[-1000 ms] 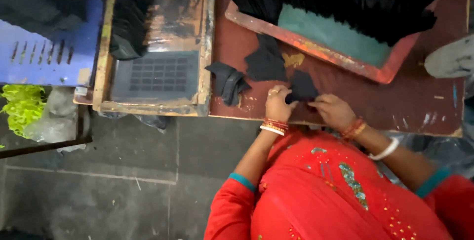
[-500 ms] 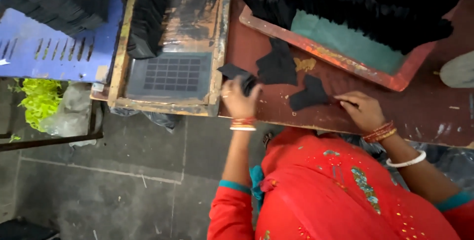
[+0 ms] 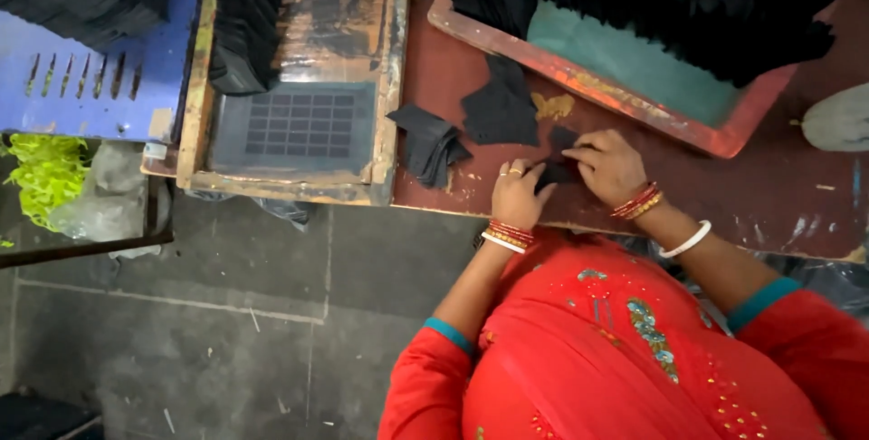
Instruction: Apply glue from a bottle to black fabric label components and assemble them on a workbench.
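We pinch a black piece w/ both hands, left & right, on the counter near its front edge, betw. a folded stack & red tray

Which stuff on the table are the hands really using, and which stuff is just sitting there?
In use:
- left hand and right hand, both on one small black piece
- folded black stack, close beside the left hand
- flat black piece, just above the hands

Just lying about:
- red tray heaped with black pieces
- wooden frame with a grid
- blue crate
- green bag
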